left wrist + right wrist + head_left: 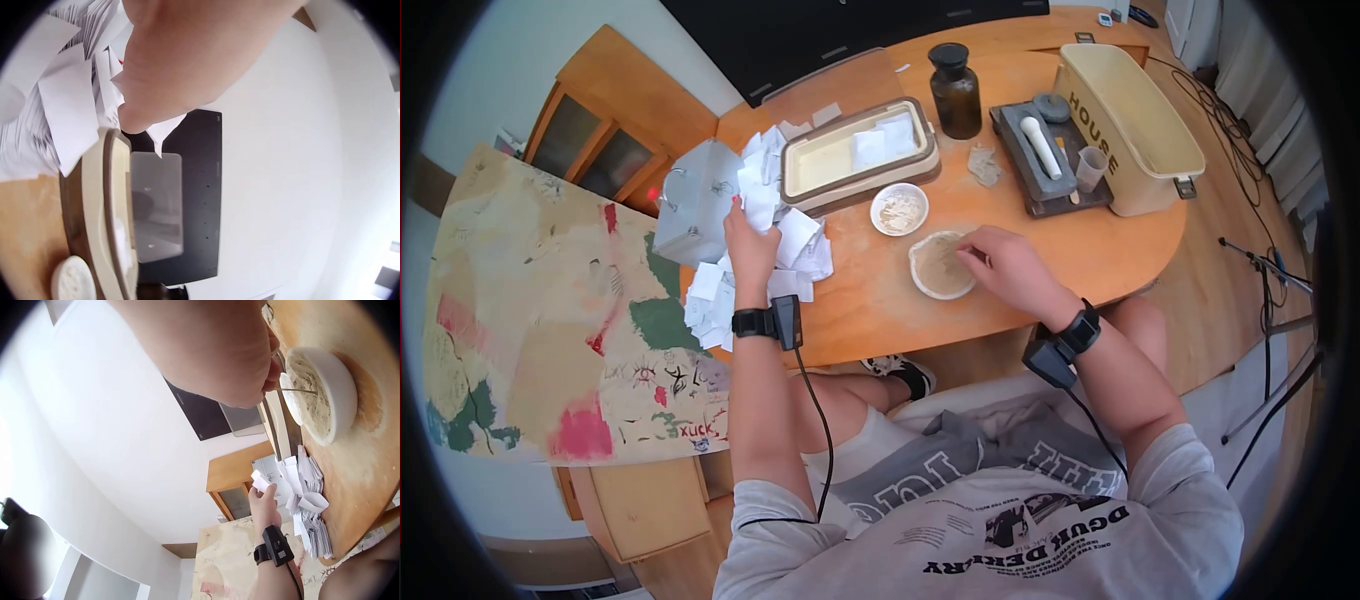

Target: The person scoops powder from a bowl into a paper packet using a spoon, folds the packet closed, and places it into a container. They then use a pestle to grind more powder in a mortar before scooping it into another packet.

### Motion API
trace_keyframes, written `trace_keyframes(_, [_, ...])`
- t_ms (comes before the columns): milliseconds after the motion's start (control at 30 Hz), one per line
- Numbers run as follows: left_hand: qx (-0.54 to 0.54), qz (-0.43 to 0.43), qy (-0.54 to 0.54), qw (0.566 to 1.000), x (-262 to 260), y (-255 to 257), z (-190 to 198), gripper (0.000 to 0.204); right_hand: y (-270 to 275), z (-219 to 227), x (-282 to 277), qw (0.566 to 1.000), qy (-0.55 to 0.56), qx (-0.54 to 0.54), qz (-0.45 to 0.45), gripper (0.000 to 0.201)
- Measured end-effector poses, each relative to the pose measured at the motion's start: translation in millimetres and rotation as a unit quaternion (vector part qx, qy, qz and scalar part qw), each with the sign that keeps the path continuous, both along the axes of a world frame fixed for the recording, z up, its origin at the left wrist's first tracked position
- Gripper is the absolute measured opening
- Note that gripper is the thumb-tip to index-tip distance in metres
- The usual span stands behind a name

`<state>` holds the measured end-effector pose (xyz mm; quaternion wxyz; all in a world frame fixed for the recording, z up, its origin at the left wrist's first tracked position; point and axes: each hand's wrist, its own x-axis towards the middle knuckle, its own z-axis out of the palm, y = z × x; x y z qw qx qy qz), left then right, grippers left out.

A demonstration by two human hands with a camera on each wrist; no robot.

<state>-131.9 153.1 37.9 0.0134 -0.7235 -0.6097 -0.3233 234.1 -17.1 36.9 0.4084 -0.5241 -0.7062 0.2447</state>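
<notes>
My left hand (753, 245) is over a heap of white paper slips (802, 238) at the table's left side. Between its thumb and fingers it pinches one small white paper (260, 480), seen best in the right wrist view. My right hand (1017, 267) is at the near edge of a white bowl (342, 394). A thin stick-like tool (297, 390) is pinched in its fingertips, with the tip in the beige powdery stuff (320, 419) inside the bowl. Most of the right fingers are hidden behind the hand in its wrist view.
A smaller white bowl (874, 213) with pale bits stands behind. Farther back are a cream tray (818, 170) holding papers and a dark bottle (956, 98). To the right, a white pestle (1040, 145) lies beside a cream bin (1140, 170). A clear box (685, 225) adjoins the papers.
</notes>
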Motion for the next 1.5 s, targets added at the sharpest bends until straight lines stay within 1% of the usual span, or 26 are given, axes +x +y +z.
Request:
trace_keyframes(67, [-0.028,-0.013,-0.024,0.999,20,-19,4,0.075,0,-1,-1,1.000,-0.022,0.007,0.009,0.014])
trace_keyframes(133, [-0.053,-0.054,-0.109,0.991,51,-44,16,0.072,4,-8,-1,1.000,-0.021,0.015,0.011,0.014])
trace_keyframes(200, [-0.058,-0.074,-0.114,0.989,70,-58,5,0.072,4,-9,1,0.999,-0.020,0.029,0.016,0.014])
trace_keyframes(267, [-0.142,-0.142,-0.305,0.931,82,-69,-12,0.069,2,-5,3,0.998,-0.020,0.058,-0.011,0.014])
trace_keyframes(300, [-0.212,-0.149,-0.363,0.895,85,-77,-15,0.068,3,-3,7,0.998,-0.027,0.057,-0.011,0.014])
trace_keyframes(333, [-0.213,-0.149,-0.368,0.892,90,-81,-18,0.068,3,0,11,0.997,-0.025,0.064,-0.022,0.013])
trace_keyframes(400, [-0.254,-0.240,-0.489,0.799,99,-90,-21,0.058,2,6,17,0.997,-0.029,0.065,-0.031,0.013])
trace_keyframes(433, [-0.255,-0.239,-0.495,0.795,101,-94,-21,0.058,2,9,19,0.996,-0.035,0.081,-0.019,0.012])
trace_keyframes(500, [-0.319,-0.289,-0.524,0.735,103,-98,-17,0.049,3,15,19,0.994,-0.045,0.097,-0.005,0.011])
trace_keyframes(533, [-0.319,-0.289,-0.528,0.732,103,-98,-17,0.049,3,17,19,0.994,-0.058,0.095,0.005,0.011])
trace_keyframes(600, [-0.336,-0.314,-0.551,0.697,103,-99,-19,0.046,4,16,17,0.993,-0.075,0.090,0.016,0.010])
trace_keyframes(700, [-0.352,-0.305,-0.556,0.688,106,-102,-21,0.046,6,8,13,0.992,-0.107,0.067,0.013,0.010])
trace_keyframes(800, [-0.361,-0.300,-0.562,0.681,111,-106,-17,0.046,7,-2,8,0.990,-0.118,0.078,-0.010,0.011])
trace_keyframes(833, [-0.361,-0.298,-0.565,0.679,111,-105,-21,0.046,9,-5,8,0.996,-0.079,0.029,-0.040,0.014])
trace_keyframes(867, [-0.348,-0.304,-0.555,0.691,112,-102,-24,0.048,10,-8,7,0.997,-0.041,-0.019,-0.069,0.017])
trace_keyframes(900, [-0.335,-0.309,-0.545,0.704,113,-102,-27,0.049,12,-11,8,0.997,-0.044,-0.022,-0.068,0.017])
trace_keyframes(933, [-0.335,-0.308,-0.548,0.702,113,-104,-28,0.049,14,-14,9,0.994,0.011,-0.083,-0.074,0.020])
trace_keyframes(967, [-0.309,-0.285,-0.496,0.760,115,-107,-26,0.053,15,-17,9,0.984,0.066,-0.144,-0.081,0.023])
trace_keyframes(1000, [-0.280,-0.259,-0.439,0.813,116,-109,-23,0.057,16,-21,9,0.984,0.064,-0.144,-0.081,0.023])
trace_keyframes(1033, [-0.280,-0.259,-0.440,0.813,115,-110,-20,0.057,17,-25,9,0.977,0.099,-0.170,-0.080,0.025])
trace_keyframes(1067, [-0.213,-0.268,-0.308,0.888,113,-111,-16,0.060,18,-29,9,0.969,0.133,-0.195,-0.079,0.026])
trace_keyframes(1100, [-0.141,-0.270,-0.167,0.938,113,-111,-15,0.064,19,-33,8,0.969,0.133,-0.195,-0.079,0.026])
trace_keyframes(1167, [-0.137,-0.271,-0.155,0.940,115,-114,-18,0.064,20,-38,8,0.953,0.187,-0.220,-0.088,0.026])
trace_keyframes(1200, [-0.133,-0.272,-0.142,0.942,115,-115,-19,0.065,20,-38,8,0.954,0.187,-0.220,-0.088,0.026])
trace_keyframes(1267, [-0.133,-0.274,-0.136,0.943,116,-117,-19,0.064,18,-38,8,0.926,0.279,-0.235,-0.096,0.024])
trace_keyframes(1500, [-0.149,-0.276,-0.111,0.943,118,-118,-23,0.062,21,-25,22,0.907,0.355,-0.200,-0.107,0.021])
